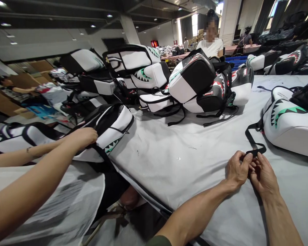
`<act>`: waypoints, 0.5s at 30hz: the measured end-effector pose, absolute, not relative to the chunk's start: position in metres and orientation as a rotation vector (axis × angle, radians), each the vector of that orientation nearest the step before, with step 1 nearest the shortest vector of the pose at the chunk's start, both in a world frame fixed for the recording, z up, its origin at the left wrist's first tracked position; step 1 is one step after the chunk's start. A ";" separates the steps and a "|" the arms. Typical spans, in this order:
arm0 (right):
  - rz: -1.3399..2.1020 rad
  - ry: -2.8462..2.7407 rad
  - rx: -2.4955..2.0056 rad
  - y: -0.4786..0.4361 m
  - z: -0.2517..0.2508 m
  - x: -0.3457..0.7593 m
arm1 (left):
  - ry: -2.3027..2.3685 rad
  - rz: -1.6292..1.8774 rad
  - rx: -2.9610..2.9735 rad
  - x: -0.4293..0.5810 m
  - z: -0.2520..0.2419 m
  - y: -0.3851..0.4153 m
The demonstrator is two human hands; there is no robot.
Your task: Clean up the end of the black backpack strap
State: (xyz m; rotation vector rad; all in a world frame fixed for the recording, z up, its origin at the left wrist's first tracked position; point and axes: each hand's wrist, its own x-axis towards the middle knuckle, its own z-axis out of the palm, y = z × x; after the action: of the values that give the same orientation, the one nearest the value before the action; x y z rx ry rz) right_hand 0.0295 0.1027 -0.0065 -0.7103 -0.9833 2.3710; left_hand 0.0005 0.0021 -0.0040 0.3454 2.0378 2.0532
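My left hand [236, 171] and my right hand [264, 179] meet on the grey-sheeted table, their fingertips pinching the end of a black webbing strap [253, 145]. The strap runs up and to the right into a white backpack [289, 130] with a green-and-black shark-teeth mouth, which lies on its side to my right. The backpack's upper part is cut off by the frame edge. Both hands are a little apart from the bag's body.
Several white-and-black shark backpacks [192, 82] lie heaped across the grey sheet [169, 171]. At left, a co-worker's hand [83, 138] rests on another backpack [110, 126]. A person in a white shirt [209, 46] sits behind the heap, near a blue crate [236, 61].
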 end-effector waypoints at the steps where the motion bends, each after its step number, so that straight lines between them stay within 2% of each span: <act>1: 2.377 -0.970 -0.711 0.104 -0.007 0.029 | 2.032 2.060 0.360 0.001 -0.004 0.002; 15: 2.383 -0.910 -0.629 0.093 -0.004 0.026 | 1.961 2.099 0.446 -0.007 -0.011 0.004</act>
State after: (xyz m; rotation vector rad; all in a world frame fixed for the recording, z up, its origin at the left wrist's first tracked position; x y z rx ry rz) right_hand 0.0258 0.0926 -0.0037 -0.6292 -0.9098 2.3835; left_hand -0.0071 0.0035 -0.0108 0.4460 1.9611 2.0987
